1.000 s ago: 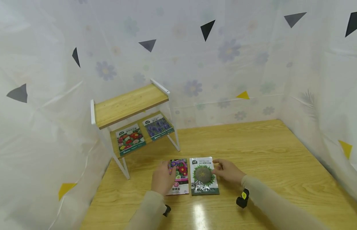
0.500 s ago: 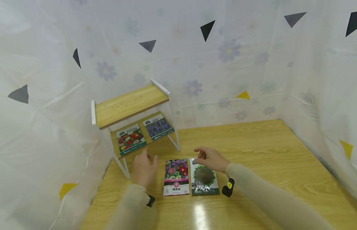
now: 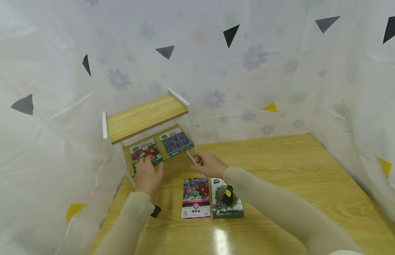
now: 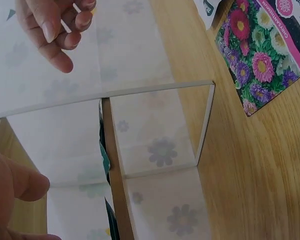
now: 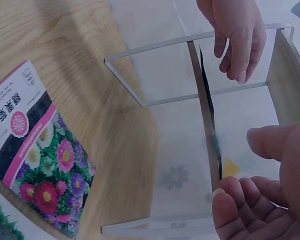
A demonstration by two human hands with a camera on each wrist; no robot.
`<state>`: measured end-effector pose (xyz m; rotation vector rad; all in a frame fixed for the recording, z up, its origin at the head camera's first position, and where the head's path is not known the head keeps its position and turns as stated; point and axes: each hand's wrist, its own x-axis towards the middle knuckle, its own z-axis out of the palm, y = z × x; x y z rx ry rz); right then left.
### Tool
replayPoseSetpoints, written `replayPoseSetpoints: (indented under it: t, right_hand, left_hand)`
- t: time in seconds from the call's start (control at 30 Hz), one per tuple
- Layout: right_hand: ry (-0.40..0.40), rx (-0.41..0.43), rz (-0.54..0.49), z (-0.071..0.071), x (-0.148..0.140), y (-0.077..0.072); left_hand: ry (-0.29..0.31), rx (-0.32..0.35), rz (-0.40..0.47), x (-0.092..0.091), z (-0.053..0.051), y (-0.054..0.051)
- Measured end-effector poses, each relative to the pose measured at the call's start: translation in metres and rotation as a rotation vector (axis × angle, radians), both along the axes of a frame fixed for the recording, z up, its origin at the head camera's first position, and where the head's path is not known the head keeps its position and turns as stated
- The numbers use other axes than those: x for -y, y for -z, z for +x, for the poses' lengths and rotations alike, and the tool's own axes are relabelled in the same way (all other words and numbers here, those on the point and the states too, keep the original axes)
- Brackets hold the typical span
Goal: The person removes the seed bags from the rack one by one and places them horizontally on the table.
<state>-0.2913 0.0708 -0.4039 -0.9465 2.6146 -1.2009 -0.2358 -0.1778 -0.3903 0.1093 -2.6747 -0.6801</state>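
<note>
My left hand [image 3: 148,176] reaches to the lower shelf, its fingertips over a seed packet with red and mixed flowers [image 3: 149,146]. Whether they touch the packet is unclear. Beside the rack's right leg is my right hand [image 3: 211,165], fingers loosely bent and nothing held. Close to it, a seed packet with purple flower spikes [image 3: 176,142] lies on the same shelf. In front on the table lie a chrysanthemum seed packet [image 3: 195,193] and a packet with a green-rimmed sunflower head [image 3: 234,211], partly covered by my right wrist.
A two-tier wooden rack [image 3: 146,115] with white metal legs stands at the back left of the wooden table [image 3: 280,159]. Patterned white sheeting [image 3: 216,71] hangs behind and at both sides.
Both hands have left the two packets on the table. My left hand has moved up and left to the lower shelf, my right hand left toward the rack. The packets stay put.
</note>
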Motion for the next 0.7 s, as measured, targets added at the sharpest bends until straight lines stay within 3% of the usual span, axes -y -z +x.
replayPoseSetpoints:
  t: [0.33,0.57,0.7]
  right_hand:
    - [-0.004,-0.076,0.092,-0.013,0.049,-0.036]
    - [0.016,-0.11,0.114,-0.026,0.077,-0.043]
    - [0.024,-0.086,0.119,-0.029,0.094,-0.048]
  left_hand:
    - [-0.017,0.064,-0.037,0.017,-0.008,-0.004]
    - [-0.03,0.08,-0.041,0.024,-0.021,-0.003]
    - [-0.052,0.086,-0.028,0.027,-0.025,-0.002]
